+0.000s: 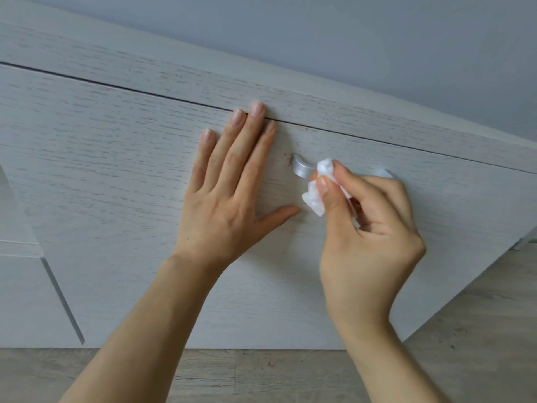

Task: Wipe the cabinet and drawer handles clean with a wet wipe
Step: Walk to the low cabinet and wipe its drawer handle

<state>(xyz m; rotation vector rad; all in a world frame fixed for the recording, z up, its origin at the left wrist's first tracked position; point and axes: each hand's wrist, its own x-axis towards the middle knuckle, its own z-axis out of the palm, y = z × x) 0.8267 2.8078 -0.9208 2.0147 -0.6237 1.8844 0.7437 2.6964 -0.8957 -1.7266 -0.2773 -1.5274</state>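
A silver metal handle (302, 169) is fixed to the pale wood-grain drawer front (116, 175). My right hand (369, 225) pinches a crumpled white wet wipe (318, 187) between thumb and fingers and holds it against the middle of the handle. The wipe and my fingers hide most of the handle; its left end shows, and its right end (385, 173) peeks out behind my knuckles. My left hand (229, 187) lies flat on the drawer front just left of the handle, fingers straight and spread.
A dark seam (145, 93) runs above the drawer front under the cabinet's top panel (174, 62). Another cabinet front with a slanted metal edge (62, 301) stands at the lower left. Wood-look flooring (261, 373) lies below, and a grey wall (377, 39) is above.
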